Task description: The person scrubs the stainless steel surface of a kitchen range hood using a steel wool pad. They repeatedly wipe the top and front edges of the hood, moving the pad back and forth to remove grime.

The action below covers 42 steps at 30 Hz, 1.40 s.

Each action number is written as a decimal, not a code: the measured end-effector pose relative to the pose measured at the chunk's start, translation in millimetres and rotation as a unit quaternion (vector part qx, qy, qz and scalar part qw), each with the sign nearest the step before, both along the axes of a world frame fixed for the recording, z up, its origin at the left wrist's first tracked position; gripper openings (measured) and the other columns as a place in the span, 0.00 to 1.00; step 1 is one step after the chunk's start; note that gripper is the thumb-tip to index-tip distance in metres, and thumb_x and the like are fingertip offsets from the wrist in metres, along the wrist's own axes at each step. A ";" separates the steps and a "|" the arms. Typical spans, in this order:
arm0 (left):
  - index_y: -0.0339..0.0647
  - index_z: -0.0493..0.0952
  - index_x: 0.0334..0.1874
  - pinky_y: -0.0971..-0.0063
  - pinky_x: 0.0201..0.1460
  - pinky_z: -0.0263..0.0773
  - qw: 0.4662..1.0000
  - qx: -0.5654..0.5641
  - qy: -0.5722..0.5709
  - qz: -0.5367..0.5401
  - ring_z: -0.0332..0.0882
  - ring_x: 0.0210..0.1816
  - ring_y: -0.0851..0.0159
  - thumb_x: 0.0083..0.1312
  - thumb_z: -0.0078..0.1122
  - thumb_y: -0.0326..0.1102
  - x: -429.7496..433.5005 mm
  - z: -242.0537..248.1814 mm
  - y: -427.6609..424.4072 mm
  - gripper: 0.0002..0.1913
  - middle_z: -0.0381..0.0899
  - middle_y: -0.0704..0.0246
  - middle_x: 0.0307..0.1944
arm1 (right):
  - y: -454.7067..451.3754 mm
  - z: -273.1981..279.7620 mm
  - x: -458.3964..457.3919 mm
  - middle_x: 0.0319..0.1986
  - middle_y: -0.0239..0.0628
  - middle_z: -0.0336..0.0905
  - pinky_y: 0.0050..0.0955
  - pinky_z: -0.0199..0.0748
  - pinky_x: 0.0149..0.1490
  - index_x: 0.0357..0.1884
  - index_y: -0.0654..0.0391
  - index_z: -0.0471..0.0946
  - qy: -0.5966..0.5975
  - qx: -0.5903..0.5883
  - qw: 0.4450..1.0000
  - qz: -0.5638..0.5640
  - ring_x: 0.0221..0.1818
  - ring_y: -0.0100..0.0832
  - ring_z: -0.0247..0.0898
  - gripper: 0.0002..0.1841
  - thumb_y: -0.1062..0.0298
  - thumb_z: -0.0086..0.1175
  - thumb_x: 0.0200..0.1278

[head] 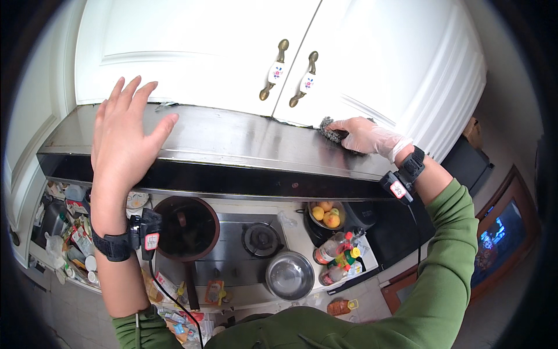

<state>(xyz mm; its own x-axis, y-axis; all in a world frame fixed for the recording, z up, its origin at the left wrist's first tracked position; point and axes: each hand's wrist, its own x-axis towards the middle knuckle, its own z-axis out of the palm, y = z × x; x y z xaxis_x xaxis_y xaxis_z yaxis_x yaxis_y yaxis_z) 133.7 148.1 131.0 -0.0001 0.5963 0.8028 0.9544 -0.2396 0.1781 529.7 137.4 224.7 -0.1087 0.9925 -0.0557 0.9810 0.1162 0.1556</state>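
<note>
My right hand (362, 136), in a clear plastic glove, grips a grey steel-wool scouring pad (332, 130). It presses the pad on the right part of the stainless-steel top of a range hood (235, 133), close under the cabinet door. Bare and with fingers spread, my left hand (126, 131) is over the hood's left part and holds nothing; whether it touches the metal I cannot tell. Above the hood are two white cabinet doors (174, 52) with floral ceramic-and-brass handles (277, 72). A dark, ragged line runs along the seam between doors and hood.
Below the hood sit a dark lidded frying pan (185, 231), a gas burner (262, 239) and a metal bowl (290, 275). Fruit fills another bowl (327, 214) beside several bottles (335, 251). Clutter covers the left counter (78, 244). An oil bottle (341, 306) stands low down.
</note>
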 end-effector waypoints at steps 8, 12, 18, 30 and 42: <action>0.44 0.72 0.66 0.57 0.78 0.47 1.000 0.009 -0.013 -0.012 0.52 0.76 0.55 0.63 0.59 0.54 1.1 -1.7 2.3 0.32 0.65 0.59 0.71 | 35.8 -5.0 -91.4 0.55 0.53 0.77 0.38 0.68 0.66 0.67 0.50 0.71 0.033 0.005 0.978 0.204 0.58 0.48 0.74 0.31 0.74 0.45 0.57; 0.44 0.71 0.67 0.58 0.78 0.47 1.000 -0.001 -0.011 -0.004 0.52 0.77 0.56 0.63 0.59 0.56 -0.3 -1.3 1.9 0.33 0.64 0.59 0.72 | 31.3 -0.9 -110.9 0.55 0.53 0.77 0.40 0.70 0.64 0.70 0.48 0.68 0.007 -0.024 0.987 0.161 0.56 0.49 0.75 0.32 0.73 0.45 0.59; 0.43 0.70 0.68 0.58 0.78 0.46 0.999 -0.035 -0.008 0.014 0.51 0.77 0.56 0.63 0.58 0.58 2.1 3.5 -0.1 0.35 0.63 0.59 0.72 | 37.6 -4.9 -129.1 0.60 0.52 0.73 0.41 0.65 0.69 0.72 0.46 0.64 0.014 -0.019 0.971 0.237 0.63 0.49 0.69 0.33 0.72 0.44 0.61; 0.42 0.71 0.67 0.57 0.77 0.47 0.999 -0.032 0.000 0.012 0.51 0.77 0.54 0.64 0.57 0.59 -3.5 -0.7 0.7 0.35 0.63 0.57 0.72 | -1.6 0.2 -16.1 0.50 0.54 0.80 0.39 0.71 0.61 0.60 0.53 0.77 -0.056 0.031 0.998 -0.005 0.55 0.50 0.76 0.30 0.75 0.44 0.51; 0.44 0.72 0.66 0.56 0.77 0.47 1.000 -0.015 -0.009 -0.011 0.52 0.77 0.55 0.63 0.58 0.56 1.2 -0.3 0.6 0.33 0.64 0.59 0.72 | 15.3 -8.4 -43.6 0.45 0.57 0.81 0.44 0.73 0.57 0.60 0.57 0.75 -0.036 0.026 0.999 0.012 0.50 0.53 0.78 0.30 0.74 0.44 0.50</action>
<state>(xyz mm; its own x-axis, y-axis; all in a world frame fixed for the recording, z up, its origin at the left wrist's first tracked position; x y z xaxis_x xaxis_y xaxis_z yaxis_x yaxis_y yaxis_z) 134.9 148.7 130.7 -0.0017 0.6195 0.7850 0.9455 -0.2547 0.2031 486.1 152.8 216.3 -0.1303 0.9914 -0.0124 0.9641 0.1296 0.2317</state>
